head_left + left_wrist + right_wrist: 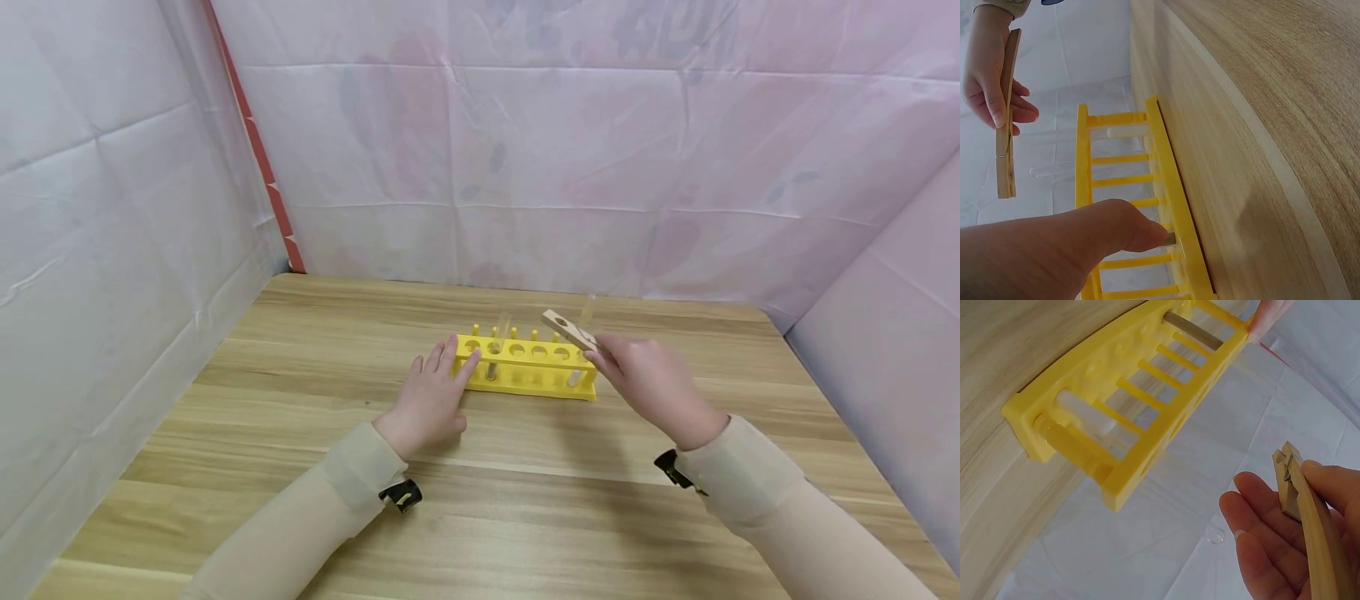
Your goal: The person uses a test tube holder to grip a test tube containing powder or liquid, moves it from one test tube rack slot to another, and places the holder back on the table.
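A yellow test tube rack [525,387] stands on the table. My left hand [427,404] rests on its left end, fingers spread and mostly straight. Close by that hand, a test tube [502,327] with grey-brown contents stands in the rack. At the right end is another test tube [588,307] with white contents [1085,412]. My right hand [660,379] grips a wooden test tube clamp [564,327] by its handles, thumb on one side. The clamp is raised above the rack's right end, beside the upper part of that tube, with no tube between its jaws.
The wood-grain table [525,517] extends around the rack. Pale fabric walls [562,150] enclose its back and sides, with a red strip [258,150] at the back left corner. Several yellow pegs [534,335] rise along the rack's rear.
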{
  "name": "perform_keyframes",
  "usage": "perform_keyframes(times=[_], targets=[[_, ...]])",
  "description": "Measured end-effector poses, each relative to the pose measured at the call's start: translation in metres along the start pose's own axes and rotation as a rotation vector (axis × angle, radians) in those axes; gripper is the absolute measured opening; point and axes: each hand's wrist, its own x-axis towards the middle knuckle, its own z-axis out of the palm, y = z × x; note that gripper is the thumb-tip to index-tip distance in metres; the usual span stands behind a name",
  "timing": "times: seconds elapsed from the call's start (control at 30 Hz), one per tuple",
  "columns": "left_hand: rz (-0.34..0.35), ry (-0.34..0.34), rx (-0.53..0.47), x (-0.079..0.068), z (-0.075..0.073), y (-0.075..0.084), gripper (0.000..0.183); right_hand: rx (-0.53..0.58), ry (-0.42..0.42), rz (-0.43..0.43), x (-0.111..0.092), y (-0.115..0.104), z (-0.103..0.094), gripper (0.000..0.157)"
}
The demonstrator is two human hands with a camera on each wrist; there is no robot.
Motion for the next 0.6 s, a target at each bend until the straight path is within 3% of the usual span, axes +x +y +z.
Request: perform_keyframes(times=[0.6], targets=[[-0.003, -0.003, 0.000, 0.0026, 0.0027, 0.0000, 0.095, 0.003, 0.016, -0.016, 0.0048, -0.0044, 0.0026, 0.015]])
